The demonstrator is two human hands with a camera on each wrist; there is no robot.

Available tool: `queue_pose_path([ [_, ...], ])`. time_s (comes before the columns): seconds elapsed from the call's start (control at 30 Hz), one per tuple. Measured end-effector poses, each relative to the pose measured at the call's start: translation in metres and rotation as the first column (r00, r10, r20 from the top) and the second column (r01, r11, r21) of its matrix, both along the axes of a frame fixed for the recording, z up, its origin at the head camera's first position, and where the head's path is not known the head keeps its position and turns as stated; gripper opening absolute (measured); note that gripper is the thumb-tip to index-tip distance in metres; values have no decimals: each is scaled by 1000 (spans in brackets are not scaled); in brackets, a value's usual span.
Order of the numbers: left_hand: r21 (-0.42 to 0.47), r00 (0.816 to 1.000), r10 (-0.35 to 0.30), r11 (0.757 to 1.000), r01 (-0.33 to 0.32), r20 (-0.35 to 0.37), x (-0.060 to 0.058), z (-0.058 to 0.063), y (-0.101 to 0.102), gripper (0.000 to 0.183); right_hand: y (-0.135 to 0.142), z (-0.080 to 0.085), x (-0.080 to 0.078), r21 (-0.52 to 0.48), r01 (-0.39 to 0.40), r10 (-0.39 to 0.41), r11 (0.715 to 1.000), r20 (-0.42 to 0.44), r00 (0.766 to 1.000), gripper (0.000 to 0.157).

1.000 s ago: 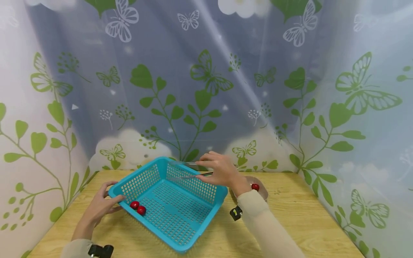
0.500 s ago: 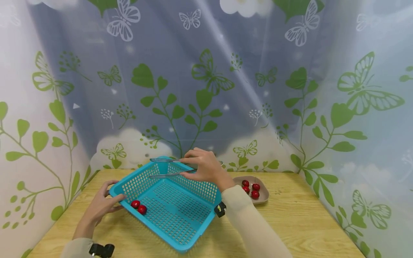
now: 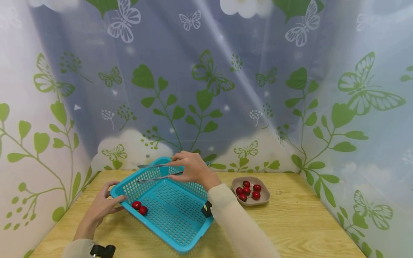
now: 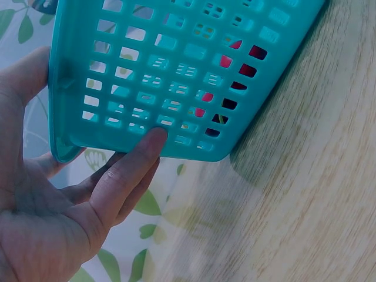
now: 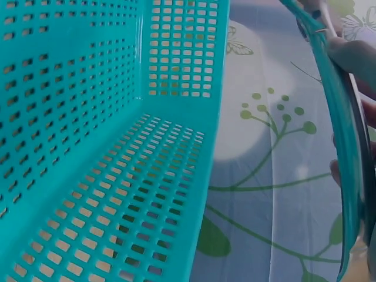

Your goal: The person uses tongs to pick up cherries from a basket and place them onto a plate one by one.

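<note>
My left hand [image 3: 100,207] grips the left corner of a turquoise perforated plastic basket [image 3: 181,248], thumb over the rim and fingers against its outer wall. Inside that corner lie two small, glossy dark-red round fruits [image 3: 143,210], like cherries. In the left wrist view, red shows through the holes of the basket wall [image 4: 147,106]. My right hand [image 3: 193,169] holds metal tongs [image 3: 156,178] over the far part of the basket. The two tong arms are spread, with nothing between them, and point left. In the right wrist view the tongs [image 5: 346,158] run along the right edge beside the fingers.
To the right of the basket, a beige-pink dish [image 3: 262,201] holds several more of the red fruits [image 3: 246,190]. Everything stands on a wood-grain table [image 3: 290,222]. Behind and at both sides hangs a curtain [image 3: 245,118] printed with leaves and butterflies.
My right hand has moved left with the tongs, from near the basket's right side to over its far left part, uncovering the dish of fruits. The left hand and basket stay put.
</note>
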State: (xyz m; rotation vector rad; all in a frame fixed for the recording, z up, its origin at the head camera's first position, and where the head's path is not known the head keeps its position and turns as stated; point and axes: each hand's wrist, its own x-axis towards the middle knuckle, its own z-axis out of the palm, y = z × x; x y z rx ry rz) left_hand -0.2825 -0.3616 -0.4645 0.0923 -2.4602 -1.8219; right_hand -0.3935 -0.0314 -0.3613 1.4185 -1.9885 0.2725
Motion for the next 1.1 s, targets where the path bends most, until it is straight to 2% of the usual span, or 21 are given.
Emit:
queue_pose_path([
  [0.23,-10,1000,1,1000,-1,-13,-1,-1,-1,78,-13,-5,-1,89,53,-57,995,49,997,33],
  [0.63,15,1000,-2,1000,2,8,1,1,1,79,-33,-29,-3,203,85,-121,976,174,977,34],
  [0.9,9,1000,6,1000,-6,3,1,1,2,76,-40,-37,1,250,90,-140,964,190,972,33],
  [1.1,8,1000,1,1000,-1,3,1,1,2,77,-46,-43,1,312,128,-183,942,154,971,32],
])
